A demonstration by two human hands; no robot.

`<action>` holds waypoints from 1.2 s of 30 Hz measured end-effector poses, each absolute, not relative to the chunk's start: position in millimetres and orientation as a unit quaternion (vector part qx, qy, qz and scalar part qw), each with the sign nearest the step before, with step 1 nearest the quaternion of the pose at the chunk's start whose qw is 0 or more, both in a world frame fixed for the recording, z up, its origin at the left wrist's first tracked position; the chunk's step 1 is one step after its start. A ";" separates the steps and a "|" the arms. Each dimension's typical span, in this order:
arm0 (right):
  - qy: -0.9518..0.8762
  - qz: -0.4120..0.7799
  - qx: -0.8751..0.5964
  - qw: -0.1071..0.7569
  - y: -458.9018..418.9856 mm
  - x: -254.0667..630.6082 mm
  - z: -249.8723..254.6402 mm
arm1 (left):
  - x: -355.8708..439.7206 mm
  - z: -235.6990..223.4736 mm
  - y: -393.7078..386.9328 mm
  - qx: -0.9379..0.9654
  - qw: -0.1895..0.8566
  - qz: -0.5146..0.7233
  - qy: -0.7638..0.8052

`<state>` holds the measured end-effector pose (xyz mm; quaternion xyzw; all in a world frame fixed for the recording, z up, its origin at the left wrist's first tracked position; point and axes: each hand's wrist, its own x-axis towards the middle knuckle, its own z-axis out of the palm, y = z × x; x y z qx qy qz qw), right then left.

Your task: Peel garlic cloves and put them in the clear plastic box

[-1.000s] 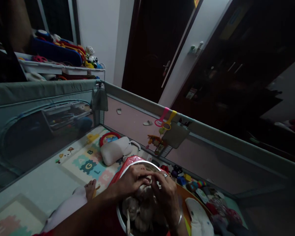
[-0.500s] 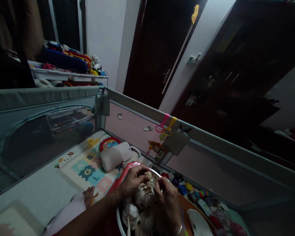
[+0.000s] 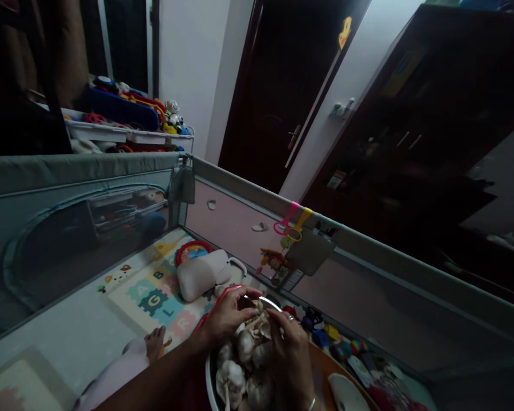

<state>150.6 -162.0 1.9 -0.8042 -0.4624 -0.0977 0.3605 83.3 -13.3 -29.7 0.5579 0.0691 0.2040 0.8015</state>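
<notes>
A metal bowl (image 3: 208,374) in front of me holds several whole garlic bulbs (image 3: 231,381), with loose papery skins among them. My left hand (image 3: 229,317) reaches over the bowl's left side, thumb and fingers closed on a piece of garlic (image 3: 258,306). From the right, my right hand (image 3: 292,348) bends over the bowl, its thumb and fingertips pinched together close to that garlic. What lies between the right fingertips is partly hidden. The right hand has a ring and a bracelet.
Beyond the bowl lie a white cushion-like object (image 3: 203,274) and a red-rimmed round toy (image 3: 192,251) on a letter-patterned mat (image 3: 137,291). An orange surface (image 3: 321,368) and several toys (image 3: 332,332) are at right. A fabric playpen rail (image 3: 248,188) encloses the space.
The view has shifted slightly. My right hand's fingers have drawn together and moved a little closer to the garlic; my left hand keeps its hold.
</notes>
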 end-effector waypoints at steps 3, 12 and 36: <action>-0.434 -0.117 -0.802 0.393 -162.5 147.7 4.5 | 82.7 -27.8 -15.2 0.549 0.812 0.195 0.044; -0.476 -0.159 -0.762 0.409 -161.7 142.0 9.1 | 83.8 -24.5 -20.4 0.530 0.829 0.177 0.018; -0.491 -0.183 -0.763 0.378 -161.4 141.3 3.8 | 74.6 -10.8 -27.0 0.568 0.804 0.177 0.010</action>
